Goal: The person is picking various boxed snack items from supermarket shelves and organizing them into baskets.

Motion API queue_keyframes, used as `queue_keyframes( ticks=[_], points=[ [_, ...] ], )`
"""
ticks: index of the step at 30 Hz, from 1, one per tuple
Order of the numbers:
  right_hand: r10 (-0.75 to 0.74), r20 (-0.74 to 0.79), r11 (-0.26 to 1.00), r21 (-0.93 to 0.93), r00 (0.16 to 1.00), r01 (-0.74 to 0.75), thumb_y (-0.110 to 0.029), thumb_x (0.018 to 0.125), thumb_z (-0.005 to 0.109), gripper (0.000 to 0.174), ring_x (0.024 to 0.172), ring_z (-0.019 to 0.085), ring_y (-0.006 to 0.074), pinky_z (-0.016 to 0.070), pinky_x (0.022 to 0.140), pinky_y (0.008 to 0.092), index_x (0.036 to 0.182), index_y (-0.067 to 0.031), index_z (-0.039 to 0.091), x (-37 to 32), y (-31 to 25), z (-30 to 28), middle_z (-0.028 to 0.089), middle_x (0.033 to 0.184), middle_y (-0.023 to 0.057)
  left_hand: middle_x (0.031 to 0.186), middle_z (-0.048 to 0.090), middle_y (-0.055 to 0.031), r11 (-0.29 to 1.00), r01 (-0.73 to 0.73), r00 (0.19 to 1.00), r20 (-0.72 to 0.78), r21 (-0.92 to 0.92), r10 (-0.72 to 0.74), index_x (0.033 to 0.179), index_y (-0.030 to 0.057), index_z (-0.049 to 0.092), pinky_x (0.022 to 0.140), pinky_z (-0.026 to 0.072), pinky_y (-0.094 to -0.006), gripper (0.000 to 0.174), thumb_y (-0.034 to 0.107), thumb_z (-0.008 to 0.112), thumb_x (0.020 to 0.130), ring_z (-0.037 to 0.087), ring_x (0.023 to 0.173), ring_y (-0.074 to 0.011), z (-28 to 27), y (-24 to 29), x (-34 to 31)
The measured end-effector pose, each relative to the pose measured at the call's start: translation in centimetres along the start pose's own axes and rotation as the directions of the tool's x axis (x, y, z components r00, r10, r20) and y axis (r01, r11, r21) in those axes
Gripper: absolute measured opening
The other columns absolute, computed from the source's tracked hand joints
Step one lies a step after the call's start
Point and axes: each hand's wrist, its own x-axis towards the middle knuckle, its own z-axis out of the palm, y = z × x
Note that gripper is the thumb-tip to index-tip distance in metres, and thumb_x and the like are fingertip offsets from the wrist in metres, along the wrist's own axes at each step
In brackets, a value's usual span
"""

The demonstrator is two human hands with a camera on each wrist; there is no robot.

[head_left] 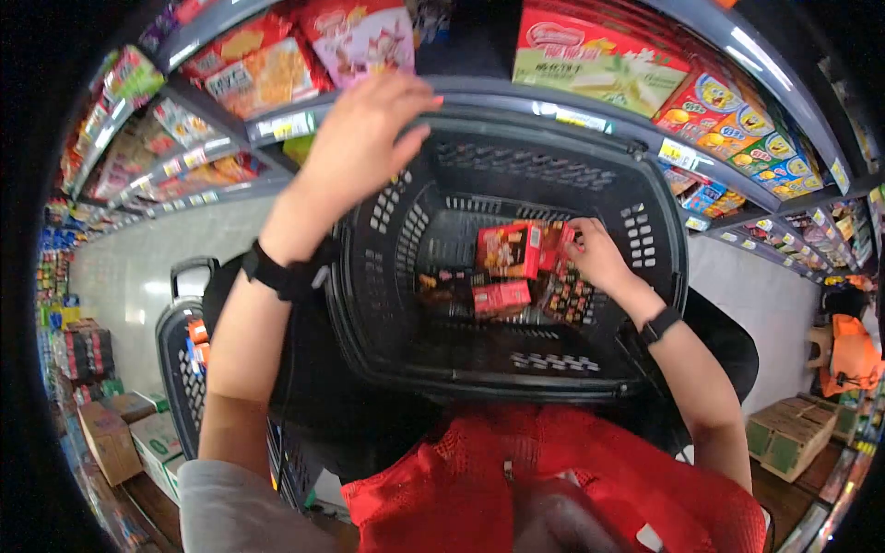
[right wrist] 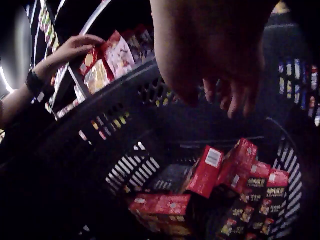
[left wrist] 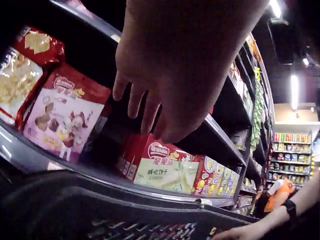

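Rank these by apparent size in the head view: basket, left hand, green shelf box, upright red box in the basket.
1. Basket
2. Green shelf box and left hand: these look alike, and the hand is nearer the camera, so they are left unranked.
3. Upright red box

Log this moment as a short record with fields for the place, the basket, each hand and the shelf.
place: shop aisle with stocked snack shelves
basket: black plastic, slotted walls
red boxes: several, lying jumbled in the basket with dark packets
left hand: raised at the shelf edge above the basket's far rim, fingers straight, holding nothing
right hand: down inside the basket, fingers loose, at the red boxes; contact unclear
shelf goods: pink bag, green-and-red box
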Motion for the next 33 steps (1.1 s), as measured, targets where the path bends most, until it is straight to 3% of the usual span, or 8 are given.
queue_keyframes(
  ticks=[11,15,18,21,25,27,31,33],
  points=[
    [-0.213,0.350,0.615,-0.678,0.912,0.404,-0.030,0.065,0.069,0.061,0.128,0.014,0.0437,0.0179,0.103,0.0527,0.116,-0.0030,0.049,3.8,-4.6,12.6,0.016,0.139,0.0219,0.090,0.058,-0.0123,0.990,0.093,0.969,-0.240,0.107,-0.065,0.088,0.0043,0.060,0.078,0.0422,-0.0382,0.018,0.010,0.058,0.071,0.052,0.093,-0.0287,-5.8,-1.6,-0.8],
    [-0.376,0.549,0.530,-0.534,0.747,0.659,-0.018,0.074,0.054,0.042,0.131,0.011,0.0401,0.0095,0.103,0.0585,0.114,-0.0052,0.052,3.5,-7.7,16.2,0.017,0.141,0.0189,0.088,0.061,-0.0136,0.955,0.294,0.954,0.056,0.042,-0.296,0.092,0.0062,0.061,0.074,0.0477,-0.0390,0.020,0.015,0.057,0.075,0.059,0.086,-0.0298,-6.5,-1.7,-1.7],
    [-0.290,0.653,0.566,-0.473,0.700,0.675,-0.024,0.077,0.054,0.044,0.131,0.012,0.0390,0.0049,0.100,0.0645,0.118,-0.0106,0.051,2.1,-9.4,16.5,0.021,0.141,0.0147,0.065,0.062,-0.0098,0.981,0.122,0.970,-0.227,0.152,-0.086,0.067,0.0107,0.065,0.054,0.0495,-0.0413,0.014,0.021,0.056,0.067,0.063,0.065,-0.0271,-4.4,-1.6,-1.0],
    [-0.200,0.711,0.196,-0.645,0.674,0.738,-0.029,0.082,0.047,0.043,0.131,0.007,0.0408,-0.0056,0.095,0.0706,0.123,-0.0163,0.049,1.7,-9.9,19.7,0.035,0.134,0.0085,0.071,0.065,-0.0046,0.969,0.188,0.976,-0.137,0.160,-0.166,0.065,0.0152,0.066,0.059,0.0466,-0.0404,0.013,0.025,0.059,0.064,0.062,0.072,-0.0244,-2.7,-1.9,-0.9],
    [-0.365,0.610,0.191,-0.690,0.703,0.698,-0.025,0.082,0.046,0.041,0.128,0.017,0.0415,0.0101,0.096,0.0691,0.122,-0.0143,0.049,4.0,-4.0,24.6,0.037,0.132,0.0078,0.074,0.064,-0.0020,0.955,0.264,0.957,-0.157,0.132,-0.243,0.068,0.0160,0.067,0.069,0.0409,-0.0374,0.011,0.023,0.060,0.064,0.058,0.081,-0.0202,-3.1,-4.3,-2.4],
    [-0.511,0.359,0.662,-0.415,0.781,0.624,-0.021,0.072,0.055,0.058,0.129,0.011,0.0418,0.0065,0.101,0.0617,0.127,-0.0098,0.042,5.2,-1.7,24.4,0.027,0.139,0.0160,0.074,0.063,-0.0020,0.932,0.305,0.938,-0.232,0.195,-0.258,0.068,0.0153,0.067,0.069,0.0405,-0.0371,0.012,0.024,0.060,0.064,0.057,0.080,-0.0202,-3.1,-3.3,-1.3],
    [-0.306,0.722,0.214,-0.583,0.621,0.783,-0.028,0.072,0.059,0.055,0.127,0.025,0.0320,0.0181,0.105,0.0512,0.122,-0.0079,0.047,5.6,-4.0,22.0,0.038,0.132,0.0115,0.074,0.062,-0.0031,0.898,0.409,0.859,-0.399,0.161,-0.320,0.068,0.0127,0.066,0.069,0.0414,-0.0383,0.014,0.024,0.060,0.065,0.057,0.079,-0.0221,-7.7,-4.0,-3.8],
    [-0.192,0.770,0.258,-0.558,0.608,0.789,-0.030,0.068,0.063,0.061,0.126,0.028,0.0313,0.0179,0.105,0.0483,0.122,-0.0079,0.047,5.9,-6.6,19.2,0.041,0.129,0.0124,0.078,0.062,-0.0067,0.871,0.486,0.790,-0.465,0.075,-0.401,0.073,0.0109,0.067,0.070,0.0449,-0.0436,0.016,0.023,0.059,0.066,0.058,0.084,-0.0257,-11.5,-3.8,-8.0]
  ],
)
